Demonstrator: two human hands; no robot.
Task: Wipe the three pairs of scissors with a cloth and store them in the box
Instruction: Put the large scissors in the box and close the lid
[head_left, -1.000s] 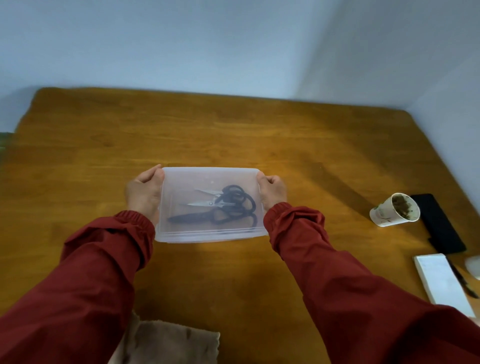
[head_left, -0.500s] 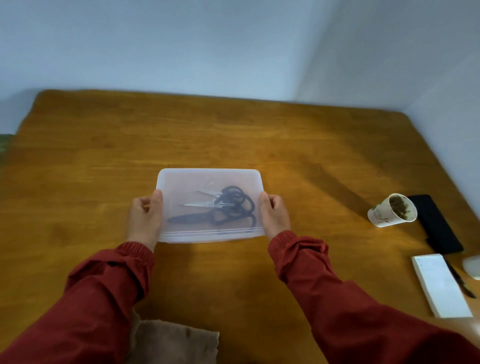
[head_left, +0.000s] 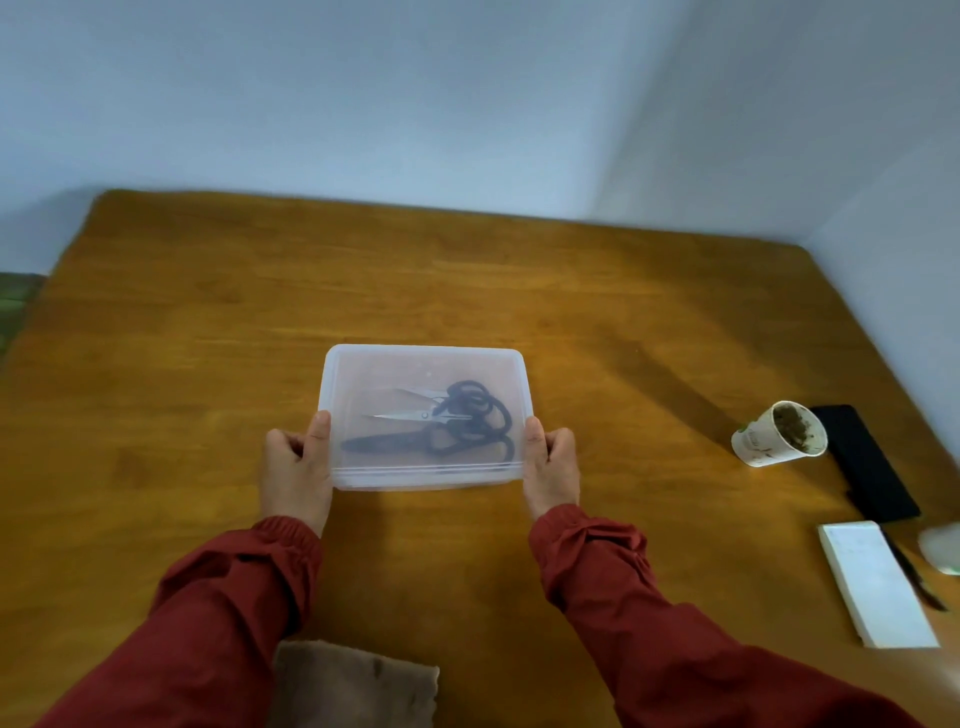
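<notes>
A translucent plastic box with its lid on sits in the middle of the wooden table. Through the lid I see the black-handled scissors lying inside, blades pointing left. My left hand holds the box's left side near the front corner, thumb on the lid. My right hand holds the right side the same way. A brown cloth lies at the table's near edge between my sleeves.
At the right stand a paper cup with dark residue, a black flat case, a white pad with a pen and a pale object at the frame edge. Walls close the far and right sides.
Both hands have slid back along the box's sides toward me, from the far corners to the near corners. The box has stayed in place.
</notes>
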